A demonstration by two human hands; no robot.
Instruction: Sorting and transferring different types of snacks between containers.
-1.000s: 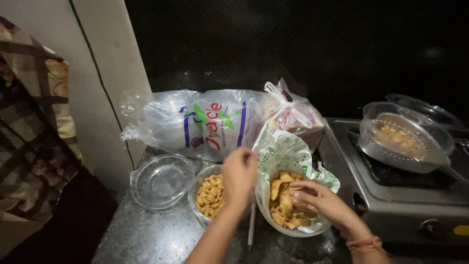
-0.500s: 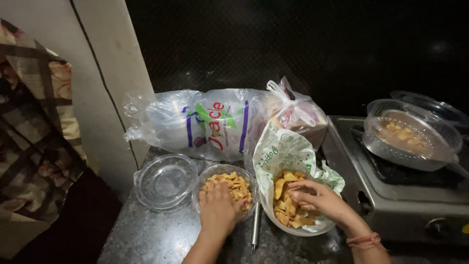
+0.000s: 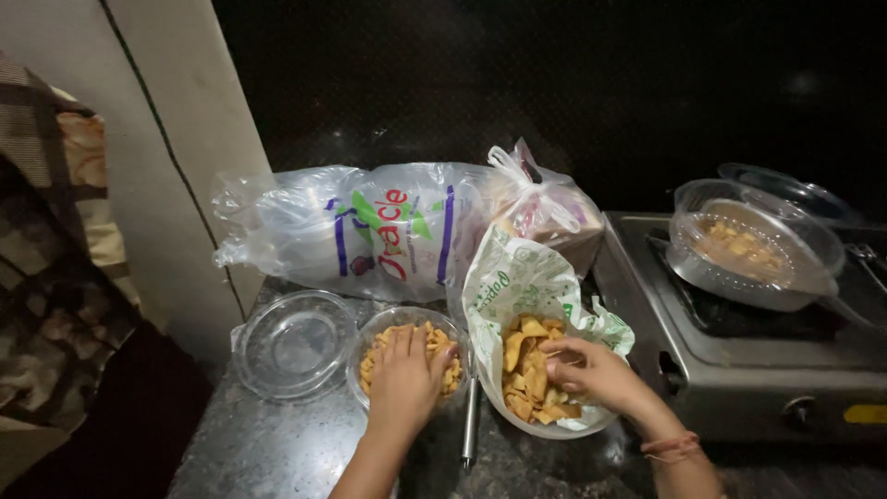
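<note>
My left hand lies palm down in a small clear bowl of yellow fried snack pieces, fingers spread over them. My right hand is inside a larger bowl lined with green-and-white printed paper, its fingers curled around triangular golden chips. The two bowls stand side by side on a dark speckled counter. A metal utensil handle lies between them.
An empty clear lid sits left of the snack bowl. A large clear plastic bag and a knotted bag lie behind. A steel gas stove at right carries a lidded clear container of snacks. Pale wall at left.
My left hand dropped from above the paper-lined bowl into the small snack bowl and settled on the pieces. My right hand stayed in the chips.
</note>
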